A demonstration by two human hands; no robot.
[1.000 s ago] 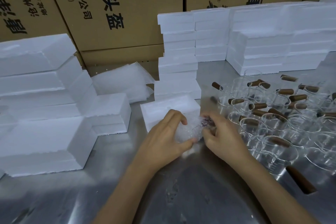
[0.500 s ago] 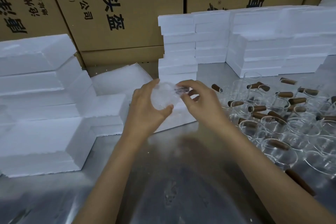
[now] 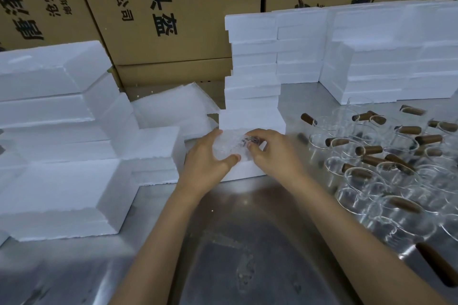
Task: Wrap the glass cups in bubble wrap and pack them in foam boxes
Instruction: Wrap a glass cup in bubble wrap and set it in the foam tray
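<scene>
Dead centre, the bubble-wrapped glass cup (image 3: 229, 146) sits between both hands right over the open foam box (image 3: 244, 169), left hand (image 3: 207, 159) curled round its side with the thumb hooked underneath, right hand (image 3: 273, 153) pinching the wrap at its top. At three o'clock a crowd of bare glass cups (image 3: 386, 166) with brown handles stands on the steel table (image 3: 247, 242). Foam box stacks (image 3: 57, 146) sit at nine and twelve, loose bubble wrap (image 3: 173, 109) at eleven, cardboard cartons (image 3: 173, 7) behind.

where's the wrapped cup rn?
Head view, centre: wrapped cup is gripped between left hand and right hand, over the foam box front of the middle stack.
</scene>
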